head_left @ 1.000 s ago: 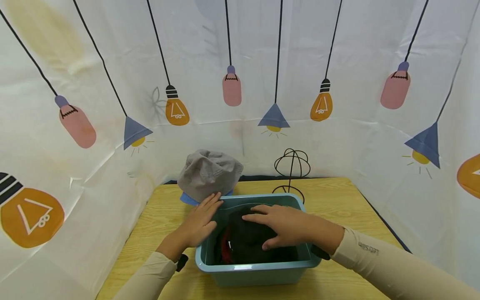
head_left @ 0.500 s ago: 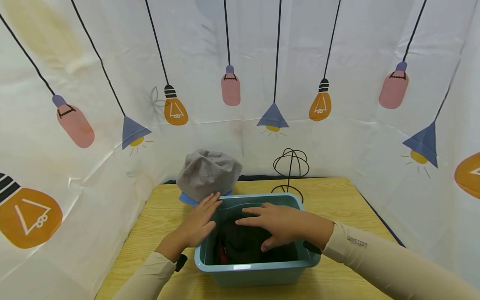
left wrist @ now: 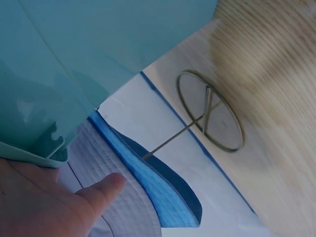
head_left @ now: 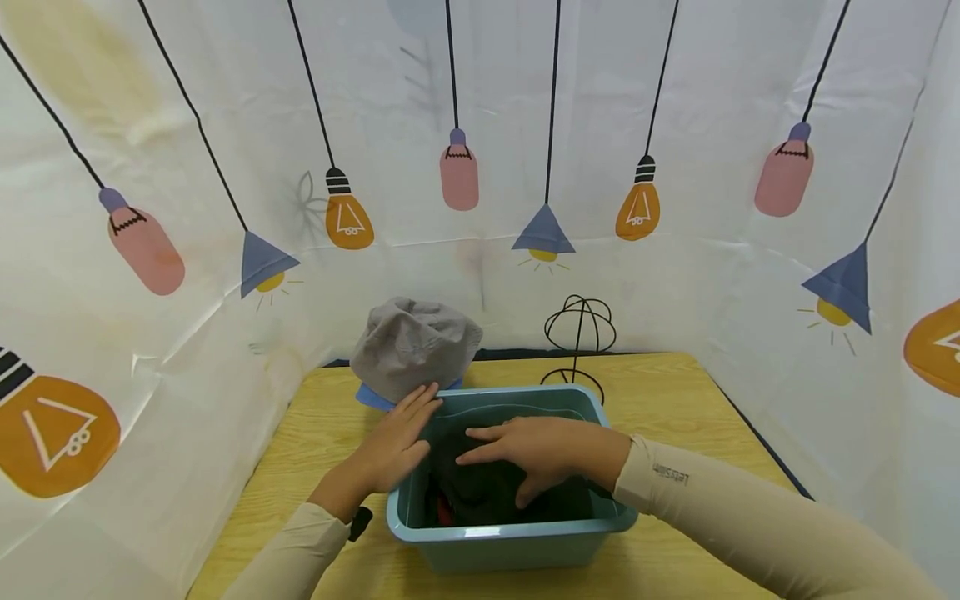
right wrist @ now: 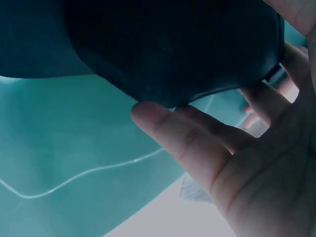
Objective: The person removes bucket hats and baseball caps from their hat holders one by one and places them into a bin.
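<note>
In the head view my right hand (head_left: 536,454) is inside the light blue plastic bin (head_left: 510,533), its fingers spread over a black thing (head_left: 480,492), perhaps a cap. A red patch (head_left: 445,508) shows at its left. In the right wrist view the fingertips touch the rounded lower edge of the black thing (right wrist: 168,54); its full shape is hidden. My left hand (head_left: 386,454) rests along the bin's left rim with fingers straight. In the left wrist view that hand (left wrist: 49,202) lies by the bin's corner, beside a grey hat's brim (left wrist: 108,168).
Behind the bin, at the left, a grey hat (head_left: 416,346) sits over something blue (head_left: 372,397). A black wire stand (head_left: 577,342) is at the back right. The wooden table (head_left: 667,400) meets white cloth walls (head_left: 360,292) printed with lamps.
My right hand has moved left and a little lower in the bin. The black thing has shifted, and less of the red shows. The left hand stays at the rim.
</note>
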Demonstrator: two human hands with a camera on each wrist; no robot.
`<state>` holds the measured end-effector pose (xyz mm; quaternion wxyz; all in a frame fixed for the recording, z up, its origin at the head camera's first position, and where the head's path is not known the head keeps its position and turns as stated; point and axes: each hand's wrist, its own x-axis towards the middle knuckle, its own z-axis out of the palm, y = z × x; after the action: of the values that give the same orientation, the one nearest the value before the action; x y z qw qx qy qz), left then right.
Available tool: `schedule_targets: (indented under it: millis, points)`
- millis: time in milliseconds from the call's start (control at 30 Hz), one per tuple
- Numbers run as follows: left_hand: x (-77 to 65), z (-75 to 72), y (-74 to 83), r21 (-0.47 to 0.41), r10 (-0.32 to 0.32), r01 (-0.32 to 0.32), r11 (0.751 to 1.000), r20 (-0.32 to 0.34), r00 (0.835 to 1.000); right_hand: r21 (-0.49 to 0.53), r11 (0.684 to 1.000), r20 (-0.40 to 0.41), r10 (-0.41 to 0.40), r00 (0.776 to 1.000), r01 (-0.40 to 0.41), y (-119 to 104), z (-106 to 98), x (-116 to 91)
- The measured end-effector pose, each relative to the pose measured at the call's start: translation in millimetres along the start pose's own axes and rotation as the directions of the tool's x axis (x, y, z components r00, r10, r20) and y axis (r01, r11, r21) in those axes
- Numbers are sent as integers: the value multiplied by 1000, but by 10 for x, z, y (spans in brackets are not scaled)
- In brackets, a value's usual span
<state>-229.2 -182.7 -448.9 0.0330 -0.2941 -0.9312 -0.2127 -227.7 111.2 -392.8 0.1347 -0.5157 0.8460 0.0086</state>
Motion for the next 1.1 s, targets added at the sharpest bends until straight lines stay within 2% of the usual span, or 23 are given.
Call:
schedule_targets:
  millis: [500, 800, 1100]
  points:
    - [25, 26, -35, 9, -19, 19, 1000, 16, 1000, -51, 999, 112, 21, 993, -16, 65, 264, 367]
    - [29, 14, -5, 9, -1, 1, 1000, 4, 1000, -82, 997, 127, 27, 992, -17, 64, 339, 437]
    - [18, 26, -13, 12, -21, 21, 1000, 10, 1000, -46, 999, 142, -6, 990, 13, 92, 445, 518]
